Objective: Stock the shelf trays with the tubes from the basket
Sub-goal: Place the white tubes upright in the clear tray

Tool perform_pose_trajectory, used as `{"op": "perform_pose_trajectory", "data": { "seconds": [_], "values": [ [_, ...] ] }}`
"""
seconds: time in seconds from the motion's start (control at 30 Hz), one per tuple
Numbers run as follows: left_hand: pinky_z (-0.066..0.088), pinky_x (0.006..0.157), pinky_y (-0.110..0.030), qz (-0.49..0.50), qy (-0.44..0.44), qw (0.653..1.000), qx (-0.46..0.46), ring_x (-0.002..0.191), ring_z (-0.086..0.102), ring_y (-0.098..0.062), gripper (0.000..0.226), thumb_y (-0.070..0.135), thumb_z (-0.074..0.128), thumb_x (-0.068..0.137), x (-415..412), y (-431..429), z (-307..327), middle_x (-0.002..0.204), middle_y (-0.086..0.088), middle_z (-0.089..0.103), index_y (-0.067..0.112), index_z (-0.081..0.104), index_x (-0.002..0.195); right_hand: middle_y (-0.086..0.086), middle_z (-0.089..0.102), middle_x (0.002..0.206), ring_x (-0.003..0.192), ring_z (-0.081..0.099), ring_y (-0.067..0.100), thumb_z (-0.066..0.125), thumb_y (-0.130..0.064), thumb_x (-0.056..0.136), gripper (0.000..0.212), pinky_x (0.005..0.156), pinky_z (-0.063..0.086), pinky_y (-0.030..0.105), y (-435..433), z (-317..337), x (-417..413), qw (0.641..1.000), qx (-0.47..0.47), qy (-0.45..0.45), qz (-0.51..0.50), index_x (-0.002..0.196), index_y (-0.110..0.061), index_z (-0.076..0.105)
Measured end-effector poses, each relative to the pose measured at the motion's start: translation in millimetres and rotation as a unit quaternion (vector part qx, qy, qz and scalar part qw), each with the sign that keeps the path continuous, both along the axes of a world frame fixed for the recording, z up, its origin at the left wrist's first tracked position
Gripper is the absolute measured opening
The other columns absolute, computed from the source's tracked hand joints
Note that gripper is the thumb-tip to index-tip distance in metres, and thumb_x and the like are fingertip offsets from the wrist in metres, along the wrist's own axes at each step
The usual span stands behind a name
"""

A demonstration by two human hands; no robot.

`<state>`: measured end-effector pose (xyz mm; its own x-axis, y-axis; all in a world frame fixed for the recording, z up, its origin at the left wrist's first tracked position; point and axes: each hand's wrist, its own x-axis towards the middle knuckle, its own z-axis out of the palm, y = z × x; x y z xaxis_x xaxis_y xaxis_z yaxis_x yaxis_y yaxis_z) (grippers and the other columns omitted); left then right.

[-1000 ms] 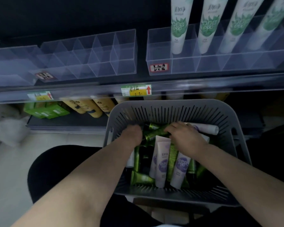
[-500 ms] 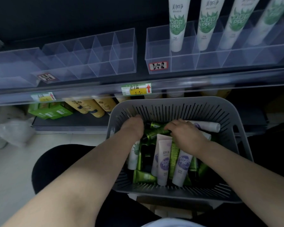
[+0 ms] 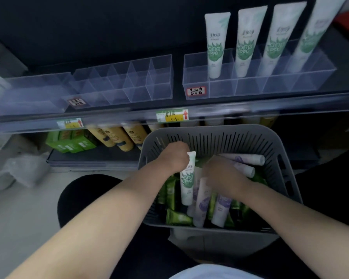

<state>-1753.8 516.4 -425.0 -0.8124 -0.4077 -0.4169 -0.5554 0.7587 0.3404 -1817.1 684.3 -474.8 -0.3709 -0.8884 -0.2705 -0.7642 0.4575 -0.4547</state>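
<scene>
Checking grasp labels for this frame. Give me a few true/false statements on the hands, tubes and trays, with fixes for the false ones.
1. The left hand grips a white-and-green tube. True.
2. The grey basket holds only green tubes. False: purple-and-white tubes lie in it too.
3. Four shelf tubes stand upright in the right tray. True.
4. The right hand reaches into the right tray. False: it is down in the basket.

The basket (image 3: 210, 135) is matt grey slotted plastic. The shelf trays (image 3: 260, 85) are clear, glossy plastic; the tubes (image 3: 217, 47) look smooth.
</scene>
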Motion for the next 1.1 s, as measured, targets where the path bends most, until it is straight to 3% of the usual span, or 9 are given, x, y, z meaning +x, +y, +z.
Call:
{"op": "perform_pose_trajectory", "data": {
  "seconds": [0.1,0.2,0.3,0.4,0.5,0.6,0.7,0.83,1.1],
  "values": [
    [0.046,0.074,-0.029,-0.005,0.037,0.999,0.009,0.101,0.058,-0.027,0.024,0.007,0.044,0.095,3,5,7,0.112,-0.014,0.062,0.001,0.064,0.107,0.001,0.061,0.102,0.095,0.056,0.018,0.057,-0.026,0.091,0.012,0.076,0.046,0.03,9,10,0,0.998,0.031,-0.051,-0.006,0.09,-0.025,0.046],
    [0.039,0.07,-0.025,0.005,0.089,0.996,0.01,0.097,0.057,-0.024,0.023,0.011,0.044,0.096,7,5,17,0.111,-0.012,0.062,0.004,0.063,0.109,-0.006,0.061,0.097,0.092,0.056,0.013,0.062,-0.024,0.09,0.008,0.07,0.04,0.025,15,28,-6,0.997,-0.013,-0.064,-0.047,0.092,-0.028,0.054],
    [0.036,0.069,-0.023,0.024,0.155,0.988,0.014,0.089,0.055,-0.018,0.02,0.013,0.046,0.096,9,3,35,0.104,-0.006,0.063,0.011,0.064,0.105,-0.01,0.065,0.102,0.095,0.059,0.01,0.06,-0.024,0.092,0.017,0.074,0.042,0.024,16,59,-14,0.995,-0.059,-0.035,-0.074,0.107,-0.028,0.066],
    [0.038,0.066,-0.025,0.037,0.216,0.976,0.021,0.087,0.057,-0.02,0.017,0.012,0.048,0.095,9,-2,60,0.1,-0.006,0.064,0.013,0.064,0.099,-0.012,0.068,0.099,0.084,0.063,0.01,0.058,-0.025,0.093,0.016,0.076,0.049,0.027,13,96,-23,0.99,-0.113,-0.004,-0.082,0.104,-0.028,0.069],
    [0.037,0.066,-0.024,0.038,0.281,0.959,0.0,0.084,0.056,-0.017,0.016,0.011,0.048,0.095,6,-6,93,0.099,-0.007,0.064,0.011,0.064,0.101,-0.005,0.07,0.102,0.093,0.063,0.016,0.057,-0.02,0.093,0.017,0.078,0.048,0.031,8,131,-34,0.976,-0.193,0.054,-0.088,0.103,-0.024,0.069],
    [0.048,0.067,-0.029,0.08,0.36,0.929,0.022,0.083,0.061,-0.019,0.017,0.011,0.049,0.094,-3,-15,126,0.092,-0.006,0.066,0.016,0.065,0.093,-0.001,0.069,0.101,0.095,0.06,0.019,0.055,-0.016,0.093,0.017,0.074,0.043,0.03,3,164,-45,0.954,-0.263,0.101,-0.105,0.103,-0.019,0.069],
    [0.057,0.076,-0.049,0.156,0.453,0.874,0.076,0.089,0.066,-0.024,0.023,0.015,0.049,0.089,-16,-29,155,0.089,-0.005,0.068,0.031,0.061,0.077,0.002,0.068,0.101,0.096,0.056,0.021,0.055,-0.014,0.092,0.017,0.073,0.042,0.031,-3,189,-59,0.93,-0.304,0.156,-0.134,0.103,-0.018,0.067],
    [0.058,0.073,-0.05,0.22,0.533,0.814,0.069,0.084,0.068,-0.024,0.018,0.015,0.048,0.086,-47,-44,188,0.084,-0.004,0.069,0.021,0.066,0.085,0.004,0.067,0.098,0.096,0.052,0.022,0.054,-0.015,0.093,0.018,0.071,0.04,0.032,-9,211,-78,0.907,-0.325,0.215,-0.16,0.105,-0.019,0.067],
    [0.054,0.072,-0.034,0.161,0.489,0.856,-0.036,0.087,0.064,-0.022,0.022,0.008,0.046,0.094,-129,-60,191,0.095,-0.01,0.069,0.008,0.067,0.1,0.002,0.066,0.102,0.098,0.05,0.022,0.052,-0.014,0.094,0.02,0.072,0.037,0.031,-19,218,-108,0.922,-0.295,0.207,-0.141,0.109,-0.02,0.065]
  ]
}}
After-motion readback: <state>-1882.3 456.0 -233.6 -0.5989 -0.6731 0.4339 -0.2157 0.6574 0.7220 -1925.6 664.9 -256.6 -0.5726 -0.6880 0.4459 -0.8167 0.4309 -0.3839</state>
